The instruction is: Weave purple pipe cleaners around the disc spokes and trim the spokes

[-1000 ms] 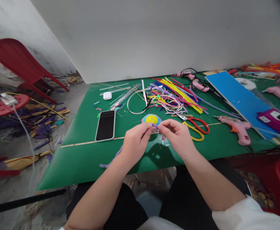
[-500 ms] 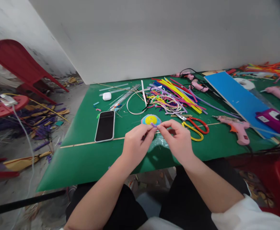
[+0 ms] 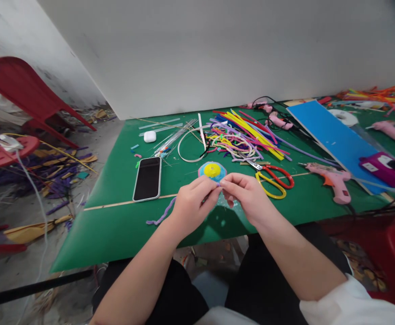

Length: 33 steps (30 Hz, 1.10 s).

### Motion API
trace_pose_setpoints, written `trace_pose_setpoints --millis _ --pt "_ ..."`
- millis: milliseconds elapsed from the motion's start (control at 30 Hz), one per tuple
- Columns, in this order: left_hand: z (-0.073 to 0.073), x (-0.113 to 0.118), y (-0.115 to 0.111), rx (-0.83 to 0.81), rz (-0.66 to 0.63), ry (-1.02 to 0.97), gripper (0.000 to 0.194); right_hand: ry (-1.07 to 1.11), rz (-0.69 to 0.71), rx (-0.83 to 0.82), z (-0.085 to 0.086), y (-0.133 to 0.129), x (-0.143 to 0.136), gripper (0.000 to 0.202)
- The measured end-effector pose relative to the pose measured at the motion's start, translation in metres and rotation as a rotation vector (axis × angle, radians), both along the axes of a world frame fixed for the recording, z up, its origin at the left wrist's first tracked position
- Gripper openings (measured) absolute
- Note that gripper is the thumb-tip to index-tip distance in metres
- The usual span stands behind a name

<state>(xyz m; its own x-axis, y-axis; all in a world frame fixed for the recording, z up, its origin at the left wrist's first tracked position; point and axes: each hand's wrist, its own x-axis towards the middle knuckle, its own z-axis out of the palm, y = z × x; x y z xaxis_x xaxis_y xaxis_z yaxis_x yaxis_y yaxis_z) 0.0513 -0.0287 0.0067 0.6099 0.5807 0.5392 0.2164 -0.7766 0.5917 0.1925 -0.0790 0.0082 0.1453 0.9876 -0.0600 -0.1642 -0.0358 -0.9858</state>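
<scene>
My left hand (image 3: 194, 203) and my right hand (image 3: 248, 194) meet fingertip to fingertip above the green table, pinching a purple fuzzy strip between them. One wavy end of the purple strip (image 3: 163, 214) sticks out to the left from behind my left hand. Just beyond my fingertips lies a round disc (image 3: 213, 169) with a yellow centre, a blue ring and a pink edge. Scissors (image 3: 274, 180) with one red and one yellow handle rest to the right of my right hand. A phone (image 3: 148, 178) lies left of my left hand.
On the green table (image 3: 116, 234) are a pile of coloured fuzzy sticks (image 3: 238, 137), a white hoop (image 3: 187, 158), an earphone case (image 3: 149, 136), a pink glue gun (image 3: 332, 178) and a blue board (image 3: 332, 140). A red chair (image 3: 25, 88) stands at the left.
The wavy purple end now shows left of my left hand. My fingertips have shifted slightly toward me, and the purple bit no longer overlaps the disc's yellow centre.
</scene>
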Motion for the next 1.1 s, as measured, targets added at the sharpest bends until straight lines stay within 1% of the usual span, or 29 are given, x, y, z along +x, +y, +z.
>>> trace_pose_setpoints --millis 33,100,200,267,367,433,500,600,667,733,800,967,1033,1100 --pt "-0.0008 -0.0001 0.0003 0.019 -0.011 -0.005 0.014 0.026 0.008 -0.017 0.0002 0.0002 0.0004 0.022" --pt "-0.0014 0.0005 0.0005 0.0 0.02 -0.027 0.014 0.059 0.007 -0.026 0.0014 0.0005 0.0012 0.022" --pt "-0.0002 0.0027 -0.0001 -0.133 0.1 -0.071 0.019 0.086 0.005 -0.012 0.003 0.0009 0.0024 0.019" --pt "0.001 0.0042 -0.0012 -0.204 0.114 -0.093 0.023 0.069 -0.001 0.006 0.003 0.001 0.0026 0.017" --pt "0.0019 0.0058 -0.0035 -0.25 0.128 -0.112 0.026 -0.009 -0.038 0.036 0.0018 0.0004 0.0008 0.017" --pt "0.002 0.0065 -0.0048 -0.283 0.158 -0.122 0.028 -0.105 -0.07 0.062 0.0016 -0.0008 -0.0016 0.016" --pt "0.002 0.0068 -0.0052 -0.352 0.18 -0.134 0.028 -0.272 -0.125 0.13 0.0024 -0.0027 -0.0039 0.013" --pt "0.0023 0.0063 -0.0039 -0.506 0.162 -0.161 0.025 -0.592 -0.241 0.311 0.0032 -0.0052 -0.0056 0.008" --pt "0.0028 0.0054 -0.0027 -0.572 0.146 -0.173 0.022 -0.752 -0.298 0.423 0.002 -0.0059 -0.0053 0.009" --pt "0.0032 0.0042 -0.0021 -0.569 0.155 -0.176 0.018 -0.846 -0.326 0.497 -0.0002 -0.0059 -0.0048 0.009" --pt "0.0033 0.0031 -0.0023 -0.506 0.172 -0.163 0.015 -0.9 -0.34 0.532 -0.0021 -0.0055 -0.0046 0.008" --pt "0.0025 0.0015 -0.0033 -0.316 0.173 -0.109 0.015 -0.926 -0.348 0.494 -0.002 -0.0046 -0.0051 0.005" --pt "0.0023 0.0016 -0.003 -0.317 0.17 -0.103 0.015 -0.948 -0.346 0.509 -0.0023 -0.0044 -0.0047 0.005" --pt "0.0022 0.0025 -0.0026 -0.396 0.16 -0.119 0.016 -1.011 -0.354 0.569 -0.0045 -0.004 -0.004 0.005"
